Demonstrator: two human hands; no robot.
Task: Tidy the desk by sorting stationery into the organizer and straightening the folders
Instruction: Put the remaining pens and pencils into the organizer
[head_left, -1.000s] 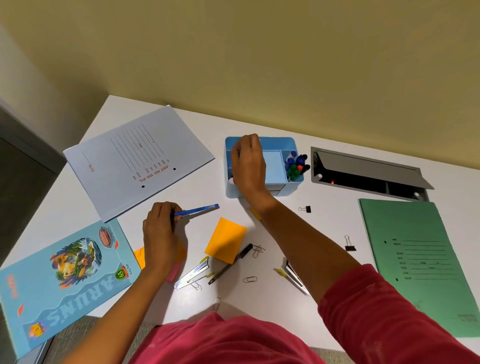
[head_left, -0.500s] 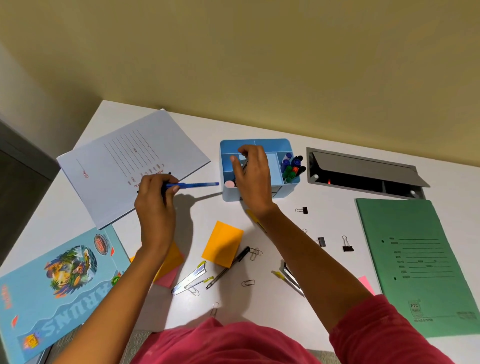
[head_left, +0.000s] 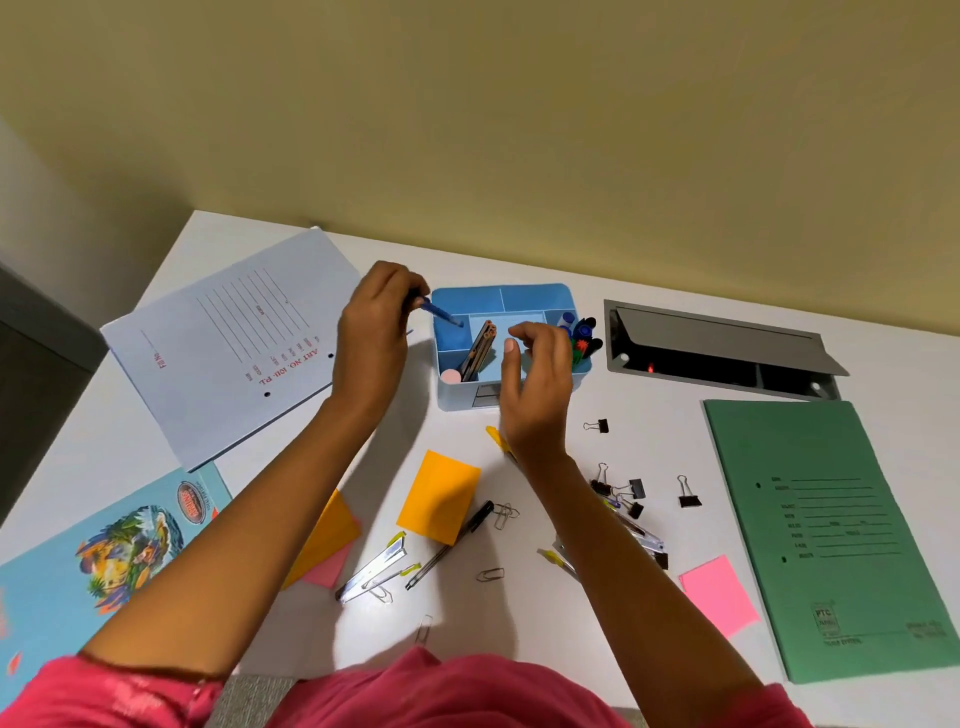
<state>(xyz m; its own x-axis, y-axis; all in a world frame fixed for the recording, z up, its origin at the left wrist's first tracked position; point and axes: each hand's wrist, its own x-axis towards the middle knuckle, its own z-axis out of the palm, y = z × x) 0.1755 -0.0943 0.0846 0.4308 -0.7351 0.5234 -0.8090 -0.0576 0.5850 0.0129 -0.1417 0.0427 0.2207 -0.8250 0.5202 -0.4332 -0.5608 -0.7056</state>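
Blue dominates this tidy-up, so take the blue organizer (head_left: 519, 299) near the back of the white tabletop (head_left: 545, 613) as the landmark; far to its left and nearer the person lies a picture-covered book (head_left: 93, 561), its lettering too skewed to read; just left of the organizer a pale folder (head_left: 223, 343) sits askew, printed in red "File No." and "ART NO. 1011 PL"; the left hand (head_left: 371, 345) hangs at the organizer's left edge, its grip closed round a blue pen (head_left: 441, 315) tipped down into the left compartment; pencils (head_left: 480, 351) already lean in a slot beside it; the right hand (head_left: 540, 379) hovers over the organizer's front, fingers loosely curled and holding nothing I can see; markers (head_left: 584, 338) stand in the right-hand cell.

Sorting is plainly the step in hand; next, I'd judge, the pen wants releasing upright, then a reach for the clutter in front of the organizer: orange sticky notes (head_left: 440, 496), a black pen (head_left: 452, 543), paper clips (head_left: 505, 515), binder clips (head_left: 688, 493), a pink note (head_left: 719, 592); right of it all the green folder (head_left: 831, 530), stamped "PTC", is not yet straightened.
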